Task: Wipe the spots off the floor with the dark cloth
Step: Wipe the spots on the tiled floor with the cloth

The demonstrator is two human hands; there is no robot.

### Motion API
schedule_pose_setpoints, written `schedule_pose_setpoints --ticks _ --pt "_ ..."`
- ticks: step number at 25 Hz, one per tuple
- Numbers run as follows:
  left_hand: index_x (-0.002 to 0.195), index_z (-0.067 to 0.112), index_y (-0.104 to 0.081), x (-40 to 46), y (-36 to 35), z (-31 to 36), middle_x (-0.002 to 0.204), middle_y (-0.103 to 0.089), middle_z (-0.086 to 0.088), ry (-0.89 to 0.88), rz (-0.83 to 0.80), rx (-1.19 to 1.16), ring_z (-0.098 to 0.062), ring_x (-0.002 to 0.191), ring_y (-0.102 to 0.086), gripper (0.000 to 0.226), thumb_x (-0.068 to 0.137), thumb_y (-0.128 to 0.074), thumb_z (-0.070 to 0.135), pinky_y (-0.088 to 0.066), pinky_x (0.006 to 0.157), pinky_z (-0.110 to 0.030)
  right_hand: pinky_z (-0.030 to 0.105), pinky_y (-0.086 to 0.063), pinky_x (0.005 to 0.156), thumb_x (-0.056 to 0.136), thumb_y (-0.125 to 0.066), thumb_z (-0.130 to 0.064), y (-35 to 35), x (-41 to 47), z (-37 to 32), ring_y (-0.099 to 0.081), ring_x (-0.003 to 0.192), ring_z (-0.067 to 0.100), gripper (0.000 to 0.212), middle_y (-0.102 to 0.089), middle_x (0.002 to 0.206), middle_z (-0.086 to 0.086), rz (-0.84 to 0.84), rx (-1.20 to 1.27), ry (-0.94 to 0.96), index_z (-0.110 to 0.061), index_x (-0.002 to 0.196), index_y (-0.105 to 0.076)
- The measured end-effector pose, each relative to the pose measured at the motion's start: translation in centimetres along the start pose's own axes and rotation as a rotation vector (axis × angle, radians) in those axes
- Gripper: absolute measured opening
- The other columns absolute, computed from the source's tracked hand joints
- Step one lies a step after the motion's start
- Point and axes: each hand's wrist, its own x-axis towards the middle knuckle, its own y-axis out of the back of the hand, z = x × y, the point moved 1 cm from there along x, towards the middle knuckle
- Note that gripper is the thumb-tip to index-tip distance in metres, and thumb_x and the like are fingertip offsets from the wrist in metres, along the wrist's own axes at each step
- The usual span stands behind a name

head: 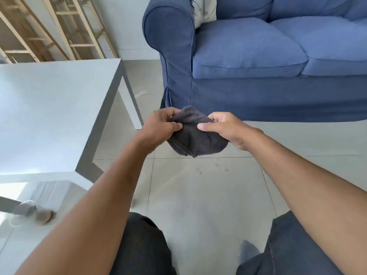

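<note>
While the dark cloth (pixel 195 133) is held bunched above the floor (pixel 198 195), pinched by the fingers of the left hand (pixel 158 130) and right hand (pixel 226 128), the faint spots (pixel 210 169) below could be missed if it is lowered off-target.

head cam | looks forward and down | close above both forearms | tiled floor (pixel 208 205) below

Pale tiled floor (pixel 208 195), faint dark spots (pixel 200 171), blue sofa (pixel 248 56), grey table (pixel 49 106)
</note>
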Motion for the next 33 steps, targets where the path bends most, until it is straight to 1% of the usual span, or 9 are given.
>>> schedule_pose_setpoints --ticks 7,10,14,16,18,21,24,27,33 --pt "0.107 0.017 -0.075 3.1 -4.4 -5.2 0.108 -0.077 -0.015 0.099 -0.171 0.171 -0.029 0.099 -0.072 0.043 0.081 -0.053 -0.008 -0.06 0.092 -0.047 0.027 -0.055 0.065 0.093 -0.074 -0.019 -1.0 0.2 7.7 -0.073 0.083 0.023 0.007 -0.077 0.115 0.022 0.103 0.13 -0.14 -0.017 0.098 -0.071" --pt "0.104 0.02 -0.076 4.0 -5.8 -10.6 0.103 -0.077 -0.011 0.245 -0.226 0.22 -0.027 0.094 -0.071 0.041 0.081 -0.054 -0.006 -0.062 0.084 -0.042 0.037 -0.053 0.077 0.09 -0.073 -0.034 -3.2 1.6 12.9 -0.075 0.09 0.035 0.011 -0.079 0.107 0.019 0.128 0.1 -0.225 -0.024 0.093 -0.071" --pt "0.106 0.022 -0.076 5.4 -8.6 -19.0 0.104 -0.077 -0.012 0.37 -0.306 0.138 -0.026 0.095 -0.072 0.037 0.083 -0.059 -0.001 -0.061 0.084 -0.046 0.036 -0.054 0.076 0.093 -0.072 -0.032 -5.7 3.7 20.7 -0.073 0.082 0.028 0.01 -0.081 0.093 0.008 0.105 0.073 -0.3 -0.023 0.094 -0.067" --pt "0.121 0.026 -0.07 6.5 -10.0 -23.4 0.114 -0.076 -0.007 0.393 -0.223 0.178 -0.026 0.106 -0.07 0.04 0.086 -0.062 0.009 -0.06 0.089 -0.041 0.04 -0.057 0.085 0.094 -0.069 -0.033 -6.2 5.3 24.8 -0.074 0.096 0.029 0.018 -0.079 0.102 0.004 0.115 -0.074 -0.353 -0.021 0.108 -0.066" --pt "0.143 0.024 -0.052 7.5 -10.9 -28.1 0.139 -0.064 -0.008 0.424 -0.087 0.403 -0.028 0.124 -0.06 0.053 0.091 -0.06 0.019 -0.052 0.101 -0.04 0.042 -0.052 0.099 0.097 -0.064 -0.037 -7.0 6.7 28.6 -0.062 0.122 0.032 0.04 -0.068 0.129 0.005 0.086 -0.482 -0.425 -0.018 0.131 -0.057" --pt "0.159 0.013 -0.023 9.2 -11.9 -34.7 0.168 -0.025 -0.014 0.366 -0.083 0.77 -0.033 0.154 -0.023 0.065 0.101 -0.049 0.027 -0.025 0.123 -0.046 0.05 -0.044 0.112 0.099 -0.059 -0.038 -10.4 8.5 32.9 -0.046 0.142 0.036 0.055 -0.049 0.155 0.016 0.046 -0.986 -0.135 -0.012 0.146 -0.05" --pt "0.162 0.011 -0.005 10.2 -12.5 -40.6 0.172 0.004 -0.014 0.299 -0.099 0.871 -0.029 0.159 0.007 0.07 0.105 -0.033 0.039 -0.002 0.128 -0.044 0.065 -0.036 0.116 0.096 -0.057 -0.044 -15.7 9.0 37.3 -0.035 0.152 0.042 0.06 -0.04 0.162 0.023 -0.069 -1.058 0.112 -0.014 0.149 -0.052" --pt "0.163 0.011 -0.001 9.6 -13.3 -43.8 0.171 0.008 -0.014 0.137 -0.02 0.911 -0.028 0.158 0.013 0.069 0.106 -0.024 0.043 0.006 0.127 -0.043 0.07 -0.018 0.122 0.103 -0.043 -0.048 -18.6 8.9 39.1 -0.017 0.158 0.042 0.064 -0.023 0.17 0.022 -0.057 -1.072 0.119 -0.019 0.159 -0.036" --pt "0.162 0.009 -0.015 9.8 -13.3 -45.4 0.171 -0.007 -0.016 0.073 0.065 0.889 -0.028 0.159 0.0 0.065 0.105 -0.025 0.038 -0.001 0.128 -0.045 0.068 -0.012 0.124 0.107 -0.033 -0.041 -17.5 18.8 37.8 -0.016 0.16 0.033 0.055 -0.023 0.172 0.013 -0.081 -1.094 0.284 -0.025 0.159 -0.036"
